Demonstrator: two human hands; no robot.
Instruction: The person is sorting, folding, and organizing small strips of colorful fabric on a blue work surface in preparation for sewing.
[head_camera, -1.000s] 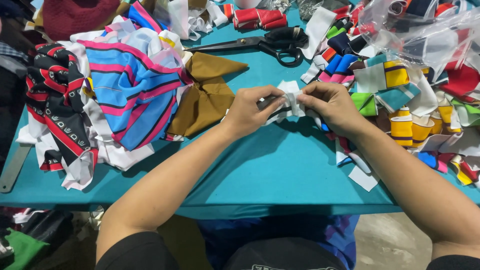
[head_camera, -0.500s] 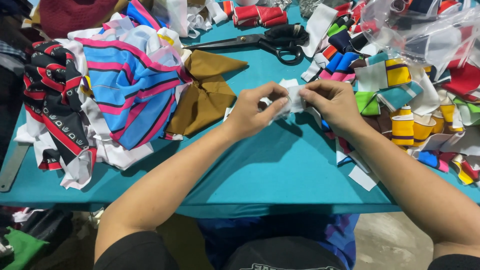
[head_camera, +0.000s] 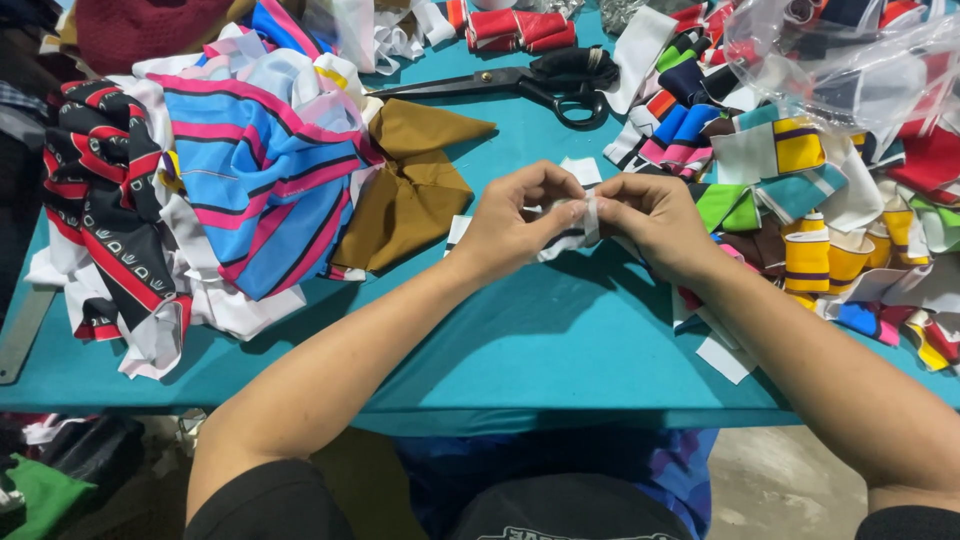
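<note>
My left hand and my right hand meet above the middle of the teal table. Together they pinch a small white strip of fabric with a dark stripe, fingertips of both hands closed on it. Part of the strip is hidden between the fingers. A folded brown cloth lies just left of my left hand. A few white fabric scraps lie on the table under and behind the hands.
Black scissors lie at the back. A blue, pink and white striped garment and a black, red and white one are piled left. Several coloured fabric pieces and a clear plastic bag crowd the right.
Both hands have kept hold of the white strip, working it between the fingers; they have shifted slightly, and the strip looks more folded together now.
</note>
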